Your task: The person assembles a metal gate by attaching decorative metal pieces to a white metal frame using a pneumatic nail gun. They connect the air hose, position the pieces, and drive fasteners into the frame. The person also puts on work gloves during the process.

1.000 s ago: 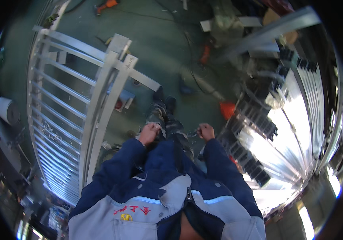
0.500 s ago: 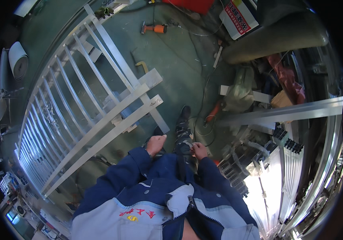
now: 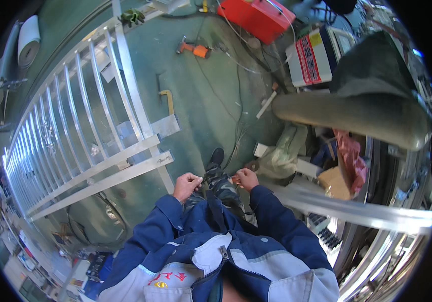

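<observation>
Both my hands are in front of my body, above my legs in camouflage trousers. My left hand (image 3: pixel 187 186) is closed, thumb and forefinger pinched together; a tiny pale spot shows at the fingertips, too small to name. My right hand (image 3: pixel 246 179) is closed too, fingers curled, with a small reddish-brown bit at its fingertips that I cannot make out. The hands are a short gap apart. Left of them lies a long silvery metal railing frame (image 3: pixel 90 173) with many parallel bars, its near corner close to my left hand.
An orange power tool (image 3: pixel 195 49) and a yellow angled tool (image 3: pixel 168 100) lie on the green floor. A red case (image 3: pixel 257 19) and a white box (image 3: pixel 309 60) stand at the far right. A thick grey roll (image 3: pixel 346 117) and a metal profile (image 3: pixel 357 214) reach in from the right.
My view has turned rightward and forward, so the railing sits further left and the red case shows more fully. My right hand's fingertips have come round toward the left hand.
</observation>
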Tool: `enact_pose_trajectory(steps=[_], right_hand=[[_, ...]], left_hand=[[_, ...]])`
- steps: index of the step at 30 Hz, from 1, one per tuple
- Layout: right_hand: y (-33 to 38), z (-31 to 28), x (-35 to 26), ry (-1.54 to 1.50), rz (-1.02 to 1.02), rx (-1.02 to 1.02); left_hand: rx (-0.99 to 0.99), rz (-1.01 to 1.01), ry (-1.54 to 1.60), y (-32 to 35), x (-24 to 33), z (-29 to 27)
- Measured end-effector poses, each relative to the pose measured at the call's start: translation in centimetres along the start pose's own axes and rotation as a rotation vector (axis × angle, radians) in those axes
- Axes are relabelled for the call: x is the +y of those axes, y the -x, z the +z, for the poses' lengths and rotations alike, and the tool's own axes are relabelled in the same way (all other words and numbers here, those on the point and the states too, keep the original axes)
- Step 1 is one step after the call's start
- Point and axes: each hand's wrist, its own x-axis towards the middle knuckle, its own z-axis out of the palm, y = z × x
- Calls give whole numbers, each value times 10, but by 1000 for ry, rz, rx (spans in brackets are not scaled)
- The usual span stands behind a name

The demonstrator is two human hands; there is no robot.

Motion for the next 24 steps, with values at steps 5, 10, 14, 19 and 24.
enact_pose_trajectory(steps=[5, 10, 14, 19, 24], right_hand=[[-49, -56, -60, 73, 28, 34], [-89, -56, -138, 63, -84, -29], [-121, -50, -179, 168, -114, -78], [-166, -76, -216, 308, -70, -155], [-221, -94, -280, 429, -90, -75]], left_hand=[[53, -19, 67, -31, 44, 33], [124, 5, 174, -66, 72, 30], [163, -36, 187, -116, 88, 24], [190, 20, 180, -198, 119, 30], [159, 10, 39, -253, 159, 42]])
